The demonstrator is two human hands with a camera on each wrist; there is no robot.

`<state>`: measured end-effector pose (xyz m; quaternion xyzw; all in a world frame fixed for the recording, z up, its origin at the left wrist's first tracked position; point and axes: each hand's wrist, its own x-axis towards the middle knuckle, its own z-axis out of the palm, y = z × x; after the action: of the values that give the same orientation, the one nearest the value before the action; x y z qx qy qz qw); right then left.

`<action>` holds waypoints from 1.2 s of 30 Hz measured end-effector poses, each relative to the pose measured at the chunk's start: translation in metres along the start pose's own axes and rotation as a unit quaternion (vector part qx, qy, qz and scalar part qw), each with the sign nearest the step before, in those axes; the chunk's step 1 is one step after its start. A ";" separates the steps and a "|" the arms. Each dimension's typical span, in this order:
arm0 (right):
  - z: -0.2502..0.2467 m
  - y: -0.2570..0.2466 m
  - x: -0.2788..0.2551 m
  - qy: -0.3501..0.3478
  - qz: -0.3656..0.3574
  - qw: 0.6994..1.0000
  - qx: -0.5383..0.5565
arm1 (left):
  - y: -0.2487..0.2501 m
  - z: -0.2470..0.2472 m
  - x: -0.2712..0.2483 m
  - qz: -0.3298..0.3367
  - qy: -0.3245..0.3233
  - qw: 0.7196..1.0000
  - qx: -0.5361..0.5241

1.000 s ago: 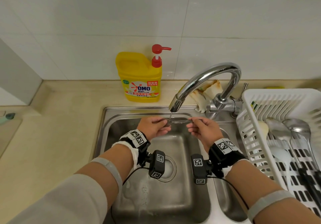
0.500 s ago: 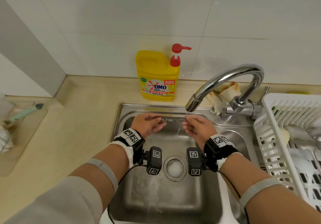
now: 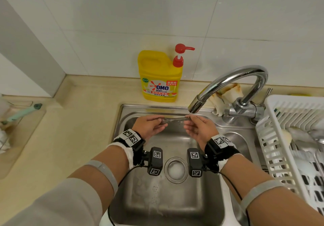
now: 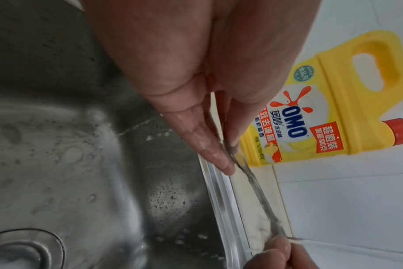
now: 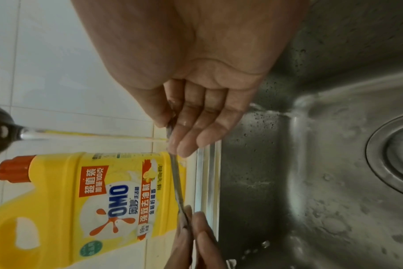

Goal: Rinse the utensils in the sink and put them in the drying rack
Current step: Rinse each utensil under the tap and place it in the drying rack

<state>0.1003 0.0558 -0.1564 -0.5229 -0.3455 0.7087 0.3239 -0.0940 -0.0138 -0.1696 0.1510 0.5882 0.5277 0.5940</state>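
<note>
A metal spoon (image 3: 177,119) lies level over the steel sink (image 3: 122,118), just under the tap spout (image 3: 194,105). My left hand (image 3: 160,122) pinches its bowl end and my right hand (image 3: 190,120) pinches its handle end. A thin stream of water (image 5: 92,135) falls on the spoon (image 5: 177,182) at my right hand's fingertips (image 5: 173,143). In the left wrist view the left hand (image 4: 229,156) holds the spoon (image 4: 258,189) between thumb and straight fingers. The white drying rack (image 3: 273,138) stands to the right of the sink, with several utensils (image 3: 298,132) lying in it.
A yellow detergent bottle (image 3: 160,78) stands on the counter behind the sink. A crumpled cloth (image 3: 226,94) lies behind the tap. The drain (image 3: 176,169) sits mid-basin with suds around it. A green-handled tool (image 3: 22,111) lies on a tray at far left.
Both hands have slid the spoon to the left under the tap, so the water now lands at the handle end by my right hand instead of near the left hand.
</note>
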 end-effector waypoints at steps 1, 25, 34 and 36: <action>-0.002 -0.001 -0.001 0.007 -0.003 1.000 0.008 | -0.001 0.003 0.001 -0.004 -0.005 1.000 0.006; -0.035 -0.013 -0.012 0.040 -0.071 0.994 -0.075 | -0.016 0.038 0.008 -0.005 -0.042 0.999 -0.025; -0.019 -0.014 -0.009 0.002 -0.057 0.994 -0.098 | -0.013 0.028 0.008 -0.013 0.012 1.000 -0.018; -0.014 -0.013 -0.009 -0.014 -0.041 0.994 -0.099 | -0.013 0.023 0.008 -0.014 0.036 0.999 -0.025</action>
<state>0.1175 0.0574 -0.1442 -0.5278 -0.4396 0.6645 0.2945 -0.0706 -0.0021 -0.1781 0.1090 0.5979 0.5390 0.5833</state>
